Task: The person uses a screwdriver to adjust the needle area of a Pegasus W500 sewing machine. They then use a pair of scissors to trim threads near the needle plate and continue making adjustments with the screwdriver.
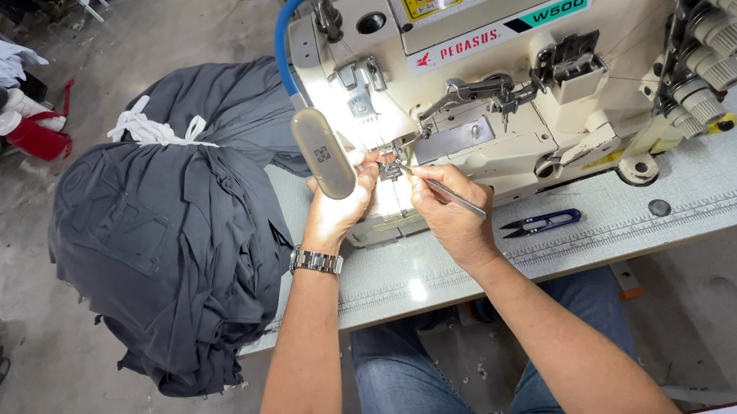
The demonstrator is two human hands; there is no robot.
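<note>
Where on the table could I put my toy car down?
The roomiest bare patch is the table right of the blue thread snips, along the front edge. Another strip lies between the wrists, in front of the sewing machine. It's crowded at the needle, where the left hand and right hand with tweezers work, and left, under the dark fabric pile.

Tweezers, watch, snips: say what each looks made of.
Tweezers in the right hand: bare metal, thin with a silvery glint. Watch on the left wrist: link bracelet, likely polished steel. Snips: dark metal blades; blue handles, probably plastic.
</note>
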